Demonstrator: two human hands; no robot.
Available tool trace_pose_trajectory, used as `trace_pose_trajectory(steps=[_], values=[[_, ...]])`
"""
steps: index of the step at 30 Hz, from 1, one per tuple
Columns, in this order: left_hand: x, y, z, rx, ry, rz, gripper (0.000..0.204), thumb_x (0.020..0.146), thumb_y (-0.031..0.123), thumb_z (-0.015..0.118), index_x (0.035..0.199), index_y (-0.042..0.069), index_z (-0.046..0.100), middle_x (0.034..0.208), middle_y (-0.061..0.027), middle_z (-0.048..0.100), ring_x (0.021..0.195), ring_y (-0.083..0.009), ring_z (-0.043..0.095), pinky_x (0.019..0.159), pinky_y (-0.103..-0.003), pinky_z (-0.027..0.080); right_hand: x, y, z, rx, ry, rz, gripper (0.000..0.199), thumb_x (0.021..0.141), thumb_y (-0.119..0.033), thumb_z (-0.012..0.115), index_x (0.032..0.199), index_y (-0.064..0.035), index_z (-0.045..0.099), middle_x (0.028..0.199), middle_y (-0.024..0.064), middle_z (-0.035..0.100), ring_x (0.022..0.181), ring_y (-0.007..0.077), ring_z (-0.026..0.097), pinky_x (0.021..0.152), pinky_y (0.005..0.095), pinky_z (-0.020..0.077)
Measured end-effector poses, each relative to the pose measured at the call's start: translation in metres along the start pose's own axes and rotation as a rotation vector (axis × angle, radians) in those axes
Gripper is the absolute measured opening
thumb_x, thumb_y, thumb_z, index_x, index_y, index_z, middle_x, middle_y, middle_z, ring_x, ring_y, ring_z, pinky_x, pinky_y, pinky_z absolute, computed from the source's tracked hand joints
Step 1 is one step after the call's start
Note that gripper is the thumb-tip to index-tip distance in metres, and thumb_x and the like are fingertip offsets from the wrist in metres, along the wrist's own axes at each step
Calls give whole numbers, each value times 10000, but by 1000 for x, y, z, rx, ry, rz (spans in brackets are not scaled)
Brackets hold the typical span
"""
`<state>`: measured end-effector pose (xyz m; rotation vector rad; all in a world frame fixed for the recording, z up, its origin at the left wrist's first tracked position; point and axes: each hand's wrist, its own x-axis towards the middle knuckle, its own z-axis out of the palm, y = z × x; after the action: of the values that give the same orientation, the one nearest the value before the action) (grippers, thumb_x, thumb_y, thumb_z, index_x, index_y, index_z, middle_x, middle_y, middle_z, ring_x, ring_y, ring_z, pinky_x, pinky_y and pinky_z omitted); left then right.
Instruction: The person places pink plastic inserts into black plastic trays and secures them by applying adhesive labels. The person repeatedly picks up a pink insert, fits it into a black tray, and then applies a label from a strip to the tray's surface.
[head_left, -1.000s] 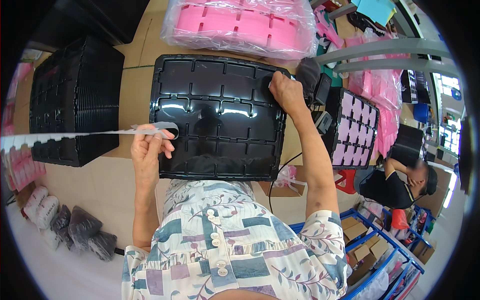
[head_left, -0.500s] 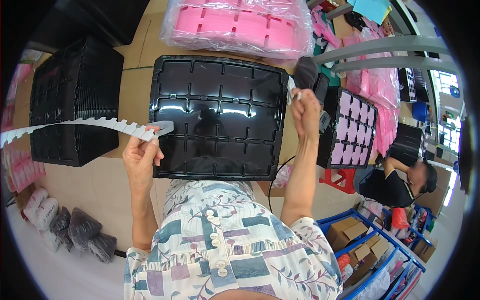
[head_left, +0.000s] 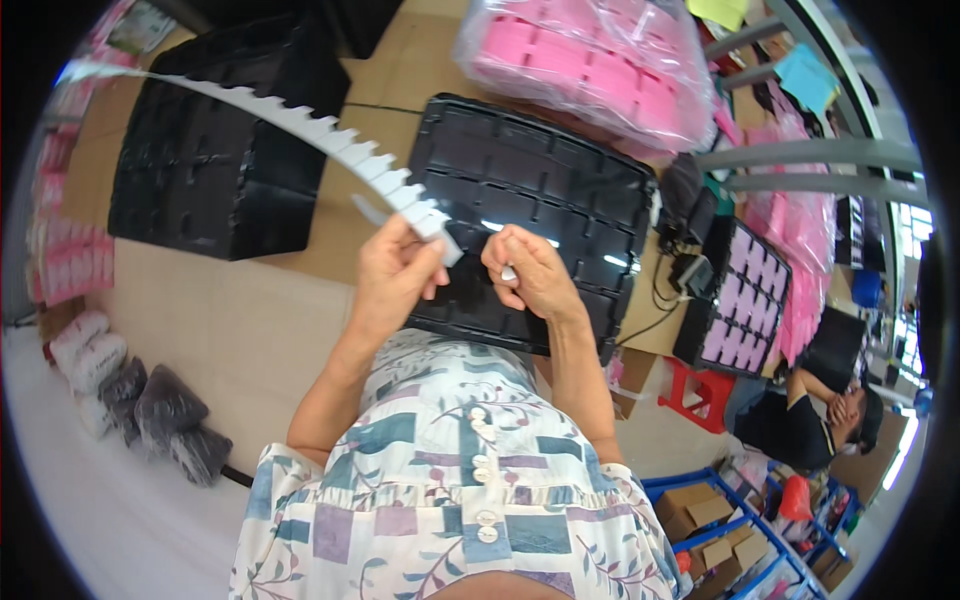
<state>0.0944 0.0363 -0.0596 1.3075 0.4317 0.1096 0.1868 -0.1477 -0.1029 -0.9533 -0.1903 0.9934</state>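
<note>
My left hand (head_left: 395, 270) grips the near end of a long white toothed strip (head_left: 300, 120) that runs up and away to the far left. My right hand (head_left: 530, 270) is closed beside it, pinching a small white piece at its fingertips, close to the strip's end. Both hands hover over the near edge of a black compartment tray (head_left: 560, 180) lying on the brown table (head_left: 250, 310).
A stack of black trays (head_left: 200, 170) stands at the left. Bagged pink trays (head_left: 590, 60) lie at the back. A black tray with pink parts (head_left: 745, 290) and a dark device with cables (head_left: 685, 200) sit at the right. Dark and white bundles (head_left: 130, 400) lie left. A seated person (head_left: 810, 425) is lower right.
My right hand came back from the tray's far right corner to meet my left hand in front of me. My left hand lifted the strip's end up and toward the middle.
</note>
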Motion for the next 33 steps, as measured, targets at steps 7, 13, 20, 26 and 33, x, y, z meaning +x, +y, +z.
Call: trace_pose_trajectory(steps=[7, 13, 20, 26, 33], values=[[-11, 10, -10, 99, -18, -6, 187, 918, -19, 580, 1098, -24, 527, 881, -70, 648, 613, -66, 597, 474, -191, 444, 13, -6, 46, -3, 44, -1, 216, 1024, -181, 492, 912, -14, 573, 748, 9, 502, 531, 30, 366, 395, 182, 264], [-27, 9, -8, 200, 71, 69, 182, 914, -18, 593, 1087, -20, 533, 851, -55, 643, 610, -58, 585, 477, -189, 436, 21, -2, 43, 242, -14, -130, 263, 1017, -234, 503, 853, -39, 569, 679, -25, 423, 506, 30, 300, 411, 188, 227], [-49, 2, 9, 179, 143, 112, 177, 909, 21, 613, 1064, -8, 535, 808, -51, 654, 599, -75, 610, 480, -218, 467, 0, -12, 59, -199, 72, -99, 289, 1036, -211, 507, 1214, -22, 633, 700, -34, 505, 506, 15, 354, 421, 186, 257], [-59, -4, 26, 233, 192, 174, 179, 898, 32, 628, 1061, 2, 560, 786, -45, 656, 589, -85, 611, 503, -234, 467, -10, -16, 54, -595, 113, -235, 166, 882, -156, 714, 980, -21, 711, 685, -63, 527, 638, 25, 452, 566, 205, 367], [-59, 8, 29, 18, 212, 139, 143, 923, 120, 644, 999, 1, 662, 750, 0, 615, 595, -47, 501, 523, -210, 406, -22, -26, 59, -652, 64, -243, 88, 831, -101, 704, 842, -16, 686, 697, -52, 569, 662, 24, 470, 596, 214, 393]])
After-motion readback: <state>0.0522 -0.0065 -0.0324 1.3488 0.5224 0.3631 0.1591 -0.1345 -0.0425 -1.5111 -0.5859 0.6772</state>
